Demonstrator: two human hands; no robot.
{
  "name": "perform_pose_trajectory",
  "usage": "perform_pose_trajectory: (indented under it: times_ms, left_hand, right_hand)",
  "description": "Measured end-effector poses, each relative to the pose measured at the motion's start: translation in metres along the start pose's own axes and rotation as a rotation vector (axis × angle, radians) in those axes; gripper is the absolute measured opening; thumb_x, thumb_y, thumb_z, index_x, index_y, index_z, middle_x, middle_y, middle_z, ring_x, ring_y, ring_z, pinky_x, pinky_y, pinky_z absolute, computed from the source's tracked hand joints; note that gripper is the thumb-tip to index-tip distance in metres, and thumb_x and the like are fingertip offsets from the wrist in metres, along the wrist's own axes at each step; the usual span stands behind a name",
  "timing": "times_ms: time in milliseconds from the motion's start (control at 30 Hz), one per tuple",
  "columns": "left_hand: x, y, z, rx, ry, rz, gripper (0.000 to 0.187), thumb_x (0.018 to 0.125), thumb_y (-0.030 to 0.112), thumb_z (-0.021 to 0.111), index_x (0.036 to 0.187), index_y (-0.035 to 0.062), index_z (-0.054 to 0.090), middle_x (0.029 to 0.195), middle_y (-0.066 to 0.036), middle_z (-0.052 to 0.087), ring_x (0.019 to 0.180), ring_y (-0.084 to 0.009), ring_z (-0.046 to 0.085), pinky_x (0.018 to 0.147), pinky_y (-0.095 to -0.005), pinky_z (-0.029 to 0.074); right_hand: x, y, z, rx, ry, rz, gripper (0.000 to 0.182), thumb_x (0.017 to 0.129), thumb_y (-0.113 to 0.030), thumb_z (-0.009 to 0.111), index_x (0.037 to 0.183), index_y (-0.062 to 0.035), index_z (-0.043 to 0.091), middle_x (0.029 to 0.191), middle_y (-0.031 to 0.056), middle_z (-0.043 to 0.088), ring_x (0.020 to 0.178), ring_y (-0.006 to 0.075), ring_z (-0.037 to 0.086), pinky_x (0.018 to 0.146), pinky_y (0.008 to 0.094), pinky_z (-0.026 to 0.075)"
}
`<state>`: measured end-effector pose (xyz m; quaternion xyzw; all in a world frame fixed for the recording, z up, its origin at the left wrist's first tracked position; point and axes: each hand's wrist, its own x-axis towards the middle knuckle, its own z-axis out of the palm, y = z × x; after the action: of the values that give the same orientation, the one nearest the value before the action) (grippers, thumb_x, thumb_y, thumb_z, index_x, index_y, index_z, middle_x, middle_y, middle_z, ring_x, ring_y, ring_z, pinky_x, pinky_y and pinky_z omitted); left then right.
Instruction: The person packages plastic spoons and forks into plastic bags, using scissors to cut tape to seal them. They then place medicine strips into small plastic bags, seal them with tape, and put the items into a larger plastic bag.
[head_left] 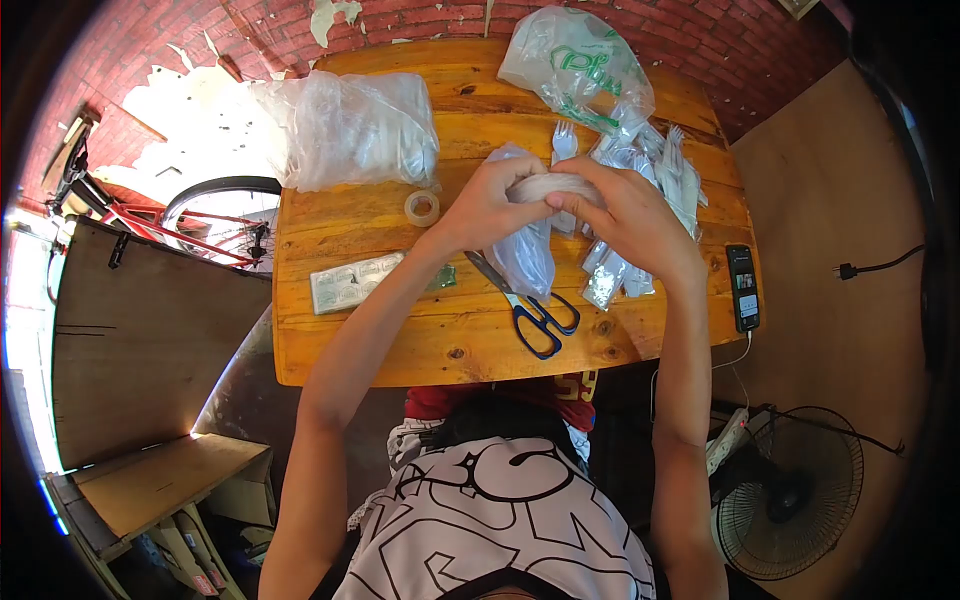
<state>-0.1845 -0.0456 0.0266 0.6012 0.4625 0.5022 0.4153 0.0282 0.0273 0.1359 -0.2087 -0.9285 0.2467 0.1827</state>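
My left hand and my right hand meet over the table, fingers curled around a whitish, finely streaked bundle. It looks like gathered plastic, though its exact kind is hard to make out. Beneath the hands lies a translucent plastic bag; whether it joins the bundle is hidden. Scissors with dark blue handles rest against the bag's lower edge, blades partly covered. A white plastic fork lies just beyond the fingers. Several wrapped plastic utensils are piled beside my right hand.
On the wooden table are a large clear plastic package, a tape roll, a pale compartmented case, a green-printed plastic bag and a phone on a cable. A fan stands at lower right.
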Motion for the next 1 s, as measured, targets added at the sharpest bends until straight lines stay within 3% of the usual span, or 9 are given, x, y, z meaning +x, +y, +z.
perform_pose_trajectory:
  times_ms: [167, 267, 367, 467, 567, 667, 767, 867, 1000]
  left_hand:
    - [0.003, 0.008, -0.009, -0.508, -0.036, 0.035, 0.053, 0.1, 0.003, 0.06, 0.153, 0.0043, 0.054, 0.115, -0.013, 0.073, 0.099, -0.0235, 0.071, 0.096, -0.0357, 0.055]
    - [0.003, 0.024, -0.009, -0.832, 0.03, -0.08, 0.05, 0.103, 0.004, 0.047, 0.152, 0.0041, 0.054, 0.121, -0.018, 0.073, 0.105, -0.0265, 0.072, 0.106, -0.039, 0.053]
    - [0.006, 0.012, -0.014, -0.756, 0.005, -0.07, 0.05, 0.105, 0.007, 0.038, 0.154, 0.0042, 0.046, 0.128, -0.022, 0.071, 0.105, -0.0313, 0.074, 0.105, -0.0439, 0.057]
    - [0.004, 0.014, -0.021, -0.78, -0.101, -0.122, 0.048, 0.108, 0.006, 0.042, 0.156, 0.0067, 0.038, 0.132, -0.023, 0.07, 0.106, -0.0334, 0.077, 0.101, -0.0464, 0.061]
    - [0.006, 0.011, -0.019, -0.648, -0.112, -0.184, 0.048, 0.109, 0.001, 0.05, 0.154, 0.0086, 0.034, 0.133, -0.024, 0.069, 0.105, -0.034, 0.079, 0.098, -0.0471, 0.064]
    - [0.006, 0.002, -0.007, -0.539, -0.088, 0.023, 0.06, 0.106, -0.004, 0.061, 0.159, 0.0097, 0.036, 0.134, -0.021, 0.07, 0.111, -0.0308, 0.077, 0.104, -0.043, 0.062]
    - [0.01, -0.001, 0.002, -0.307, 0.044, 0.232, 0.061, 0.1, -0.012, 0.062, 0.157, 0.0072, 0.052, 0.133, -0.012, 0.07, 0.119, -0.0237, 0.072, 0.104, -0.0353, 0.059]
    - [0.005, -0.009, -0.003, -0.313, 0.004, 0.118, 0.06, 0.093, -0.013, 0.064, 0.148, 0.0092, 0.068, 0.133, -0.01, 0.068, 0.12, -0.0227, 0.07, 0.104, -0.0353, 0.056]
    - [0.0, 0.005, -0.011, 0.405, 0.132, 0.374, 0.06, 0.081, -0.015, 0.063, 0.134, 0.0105, 0.076, 0.134, -0.011, 0.064, 0.121, -0.0268, 0.062, 0.106, -0.0392, 0.052]
  right_hand:
    - [0.005, 0.03, 0.006, 0.109, -0.043, 0.138, 0.033, 0.11, -0.034, 0.068, 0.12, -0.0032, 0.076, 0.092, 0.0224, 0.076, 0.086, 0.0397, 0.074, 0.074, 0.0464, 0.053]
    - [0.007, 0.045, 0.023, 0.165, 0.011, 0.171, 0.031, 0.11, -0.032, 0.068, 0.117, -0.0031, 0.077, 0.09, 0.0209, 0.076, 0.084, 0.0378, 0.074, 0.073, 0.0445, 0.053]
    - [0.011, 0.045, 0.035, 0.217, 0.125, 0.142, 0.026, 0.11, -0.027, 0.069, 0.117, -0.003, 0.076, 0.09, 0.0187, 0.077, 0.083, 0.0356, 0.074, 0.075, 0.0429, 0.054]
    - [0.016, 0.045, 0.04, 0.275, 0.221, 0.072, 0.022, 0.108, -0.022, 0.07, 0.118, -0.0025, 0.076, 0.094, 0.0156, 0.078, 0.084, 0.031, 0.075, 0.077, 0.0408, 0.055]
    - [0.022, 0.048, 0.039, 0.327, 0.199, 0.029, 0.022, 0.106, -0.018, 0.073, 0.121, -0.0018, 0.074, 0.1, 0.0131, 0.079, 0.087, 0.0252, 0.076, 0.078, 0.0388, 0.057]
    - [0.027, 0.049, 0.041, 0.473, 0.152, 0.108, 0.024, 0.104, -0.014, 0.075, 0.124, -0.0013, 0.072, 0.104, 0.0115, 0.079, 0.093, 0.0209, 0.076, 0.082, 0.0373, 0.058]
    - [0.03, 0.049, 0.045, 0.435, 0.181, 0.13, 0.026, 0.101, -0.008, 0.075, 0.126, -0.0011, 0.071, 0.106, 0.0105, 0.079, 0.096, 0.019, 0.075, 0.085, 0.0355, 0.059]
    - [0.033, 0.059, 0.052, 0.433, 0.249, 0.051, 0.027, 0.099, -0.003, 0.072, 0.126, -0.0009, 0.071, 0.107, 0.0097, 0.079, 0.098, 0.0175, 0.075, 0.087, 0.0339, 0.059]
    - [0.03, 0.06, 0.046, 0.558, 0.095, 0.207, 0.029, 0.096, -0.001, 0.072, 0.125, 0.0002, 0.072, 0.109, 0.01, 0.079, 0.103, 0.0158, 0.073, 0.089, 0.0335, 0.058]
